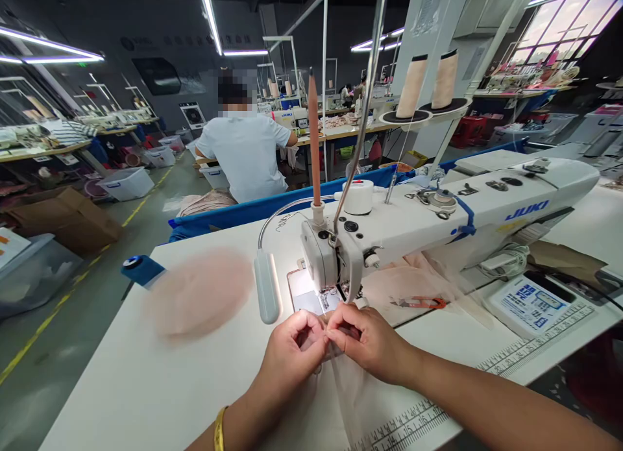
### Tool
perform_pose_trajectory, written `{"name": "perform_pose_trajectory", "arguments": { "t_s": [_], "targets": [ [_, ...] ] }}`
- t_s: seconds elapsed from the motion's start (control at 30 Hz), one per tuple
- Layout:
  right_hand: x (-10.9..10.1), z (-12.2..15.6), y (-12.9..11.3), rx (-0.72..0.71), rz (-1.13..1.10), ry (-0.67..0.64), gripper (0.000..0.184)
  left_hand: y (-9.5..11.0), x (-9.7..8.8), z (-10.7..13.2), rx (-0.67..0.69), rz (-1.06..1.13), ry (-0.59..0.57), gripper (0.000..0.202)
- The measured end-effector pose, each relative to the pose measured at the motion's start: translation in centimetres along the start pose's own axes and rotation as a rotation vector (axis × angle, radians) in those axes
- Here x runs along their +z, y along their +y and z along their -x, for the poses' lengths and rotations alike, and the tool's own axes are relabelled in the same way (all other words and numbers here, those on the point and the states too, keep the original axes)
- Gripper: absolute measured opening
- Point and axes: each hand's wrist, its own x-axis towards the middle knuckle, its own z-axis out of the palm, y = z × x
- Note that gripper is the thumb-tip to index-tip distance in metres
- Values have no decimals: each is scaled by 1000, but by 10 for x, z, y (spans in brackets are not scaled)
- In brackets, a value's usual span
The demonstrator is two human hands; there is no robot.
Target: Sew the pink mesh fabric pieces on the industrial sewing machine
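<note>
Both hands meet just in front of the needle area of a white sewing machine. My left hand pinches the edge of a thin, pale pink sheer fabric between thumb and forefinger. Close against it, my right hand pinches the same fabric, fingertips nearly touching the left ones. The cloth hangs from the fingers toward the table's front edge. Above the fingertips, the lit presser foot stands over the metal plate. More sheer pink fabric lies to the right of the needle.
A round sheer pink piece lies on the table's left, beside a blue thread cone. A small lamp stands left of the needle. Orange-handled snips and a white box are right. A person sits ahead, back turned.
</note>
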Motion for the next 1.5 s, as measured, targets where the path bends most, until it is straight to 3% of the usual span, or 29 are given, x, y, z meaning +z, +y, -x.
{"name": "perform_pose_trajectory", "arguments": {
  "t_s": [0.2,0.43,0.63,0.83,1.23,1.37,1.5],
  "targets": [
    [1,0,1,-3,11,1,14,5,1,0,-13,-67,55,25],
    [3,1,3,-17,28,3,14,3,1,-1,-65,-6,-18,26],
    [2,2,3,-62,27,7,17,4,1,-1,90,-16,41,27],
    [3,3,4,-85,28,8,16,1,2,0,-12,-12,38,25],
    [2,2,2,-67,91,28,15,4,-1,3,-69,15,5,28],
    [3,1,2,-50,161,42,16,2,-2,1,70,-136,59,24],
    [7,-2,5,-23,282,46,18,-3,-1,-6,152,-426,84,24]
  ]
}}
